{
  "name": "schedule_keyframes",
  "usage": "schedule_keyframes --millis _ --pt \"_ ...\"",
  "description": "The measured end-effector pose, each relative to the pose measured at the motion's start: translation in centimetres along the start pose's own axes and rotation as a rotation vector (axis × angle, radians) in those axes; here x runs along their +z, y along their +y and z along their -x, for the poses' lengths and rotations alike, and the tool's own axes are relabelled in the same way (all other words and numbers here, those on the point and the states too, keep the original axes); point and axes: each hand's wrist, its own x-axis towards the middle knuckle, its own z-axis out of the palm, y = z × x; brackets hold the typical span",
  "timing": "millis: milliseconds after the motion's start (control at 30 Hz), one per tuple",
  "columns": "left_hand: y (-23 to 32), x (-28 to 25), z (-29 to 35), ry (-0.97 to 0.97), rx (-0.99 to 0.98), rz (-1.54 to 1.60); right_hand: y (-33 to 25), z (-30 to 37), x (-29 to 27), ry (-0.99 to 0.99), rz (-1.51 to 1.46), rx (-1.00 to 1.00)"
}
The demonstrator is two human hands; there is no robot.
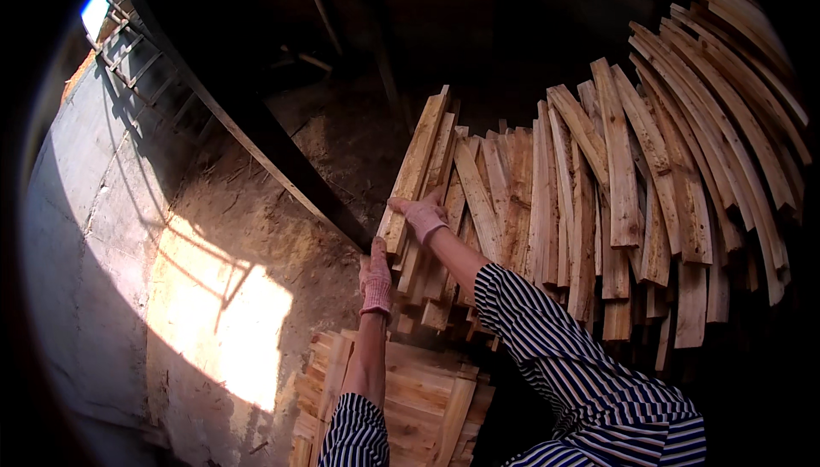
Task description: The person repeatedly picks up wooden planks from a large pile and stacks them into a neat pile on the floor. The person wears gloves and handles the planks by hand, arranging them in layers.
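A long pale wooden plank [420,159] lies on the left edge of a large stack of planks, its far end pointing away from me. My right hand [423,215], in a pinkish knit glove, is closed across it from above near its near half. At the plank's near end, my left hand [376,277], gloved alike, holds its left side; some of its fingers are hidden. Right beside lies another plank [442,152], partly under the first. Many more rough planks [517,202] fan out to the right.
Below my arms is a lower pile of short boards [418,381]. A dark post [282,172] slants down close to my left hand. To the left are a sunlit patch of floor [218,313] and a ladder [128,61]. The background is very dark.
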Motion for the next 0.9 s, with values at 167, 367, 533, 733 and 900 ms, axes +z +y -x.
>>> schedule_keyframes --millis 167,367,533,733,900 --pt "2.4 8.0 8.2 -0.111 0.224 -0.490 8.1 -9.2 -7.0 -0.717 -0.649 -0.182" --pt "3.7 8.0 0.2 -0.390 0.062 -0.323 12.6 -16.9 -9.7 -0.667 -0.289 -0.387" --pt "5.1 9.6 -3.5 -0.364 0.105 -0.120 10.3 -14.7 -8.0 -0.602 -0.287 -0.621" --pt "5.7 6.4 2.9 -0.610 -0.189 0.212 9.2 -1.7 -9.7 -0.585 -0.779 -0.109" --pt "4.8 -6.3 11.1 -0.697 -0.312 0.150 19.3 13.6 -11.3 -0.992 -0.929 -0.160"
